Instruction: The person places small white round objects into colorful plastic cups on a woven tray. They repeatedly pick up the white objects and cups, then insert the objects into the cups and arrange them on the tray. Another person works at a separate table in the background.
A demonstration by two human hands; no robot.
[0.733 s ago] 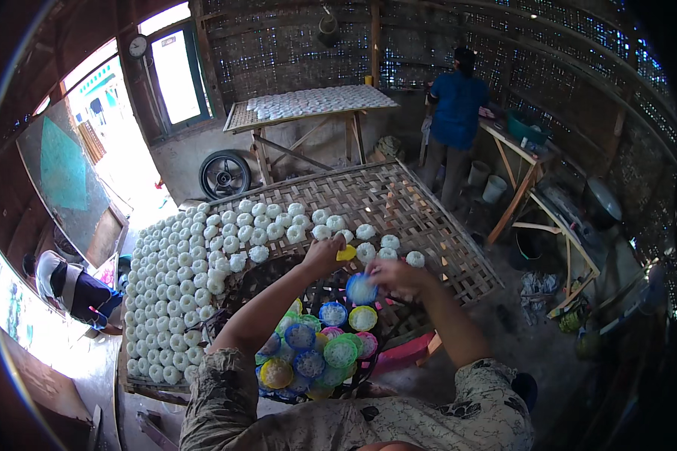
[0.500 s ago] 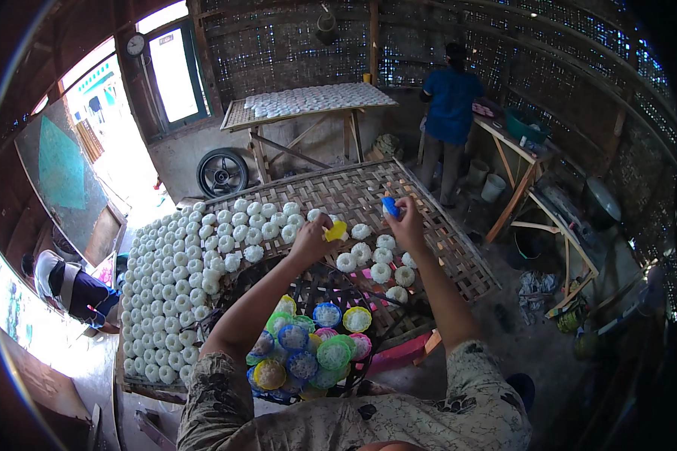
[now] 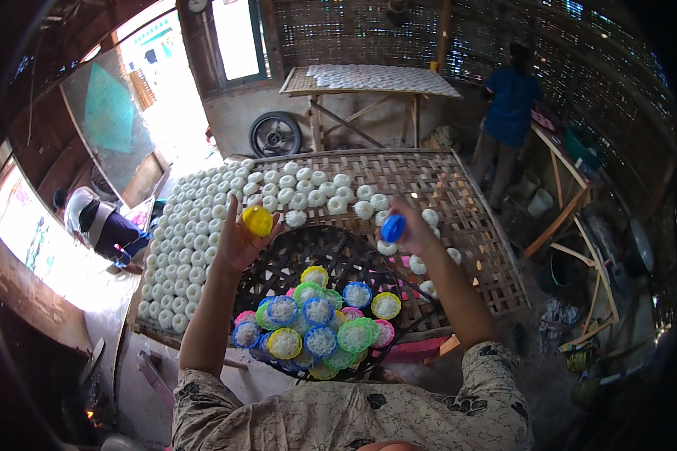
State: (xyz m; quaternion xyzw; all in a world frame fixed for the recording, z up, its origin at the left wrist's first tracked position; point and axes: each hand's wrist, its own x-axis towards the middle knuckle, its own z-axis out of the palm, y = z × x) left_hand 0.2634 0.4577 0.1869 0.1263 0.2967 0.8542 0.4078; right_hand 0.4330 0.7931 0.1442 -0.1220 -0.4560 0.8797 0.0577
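Observation:
My left hand (image 3: 237, 246) holds a yellow plastic mould cup (image 3: 257, 221), its rounded outside facing up, over the left rim of a dark woven basket (image 3: 282, 259). In my right hand (image 3: 421, 234) is a blue mould cup (image 3: 393, 228), pinched between thumb and fingers above the bamboo rack (image 3: 481, 259). Heaped in the basket are several coloured mould cups (image 3: 318, 310) filled with white grain-like food. White ring-shaped cakes (image 3: 179, 252) cover the rack's left side in close rows. A looser group of cakes (image 3: 417, 264) lies beneath and around my right hand.
Behind the rack stands a wooden table (image 3: 368, 84) spread with pale pieces; a wheel (image 3: 275, 135) leans beside it. A person in blue (image 3: 510, 105) works at a side bench (image 3: 560, 161) on the right. Another person (image 3: 101, 218) bends down at the left, near the doorway.
My view has turned, shifting the scene to the right. Both hands have drawn back from the cakes toward the basket, and the cups they hold have tipped to show their rounded undersides.

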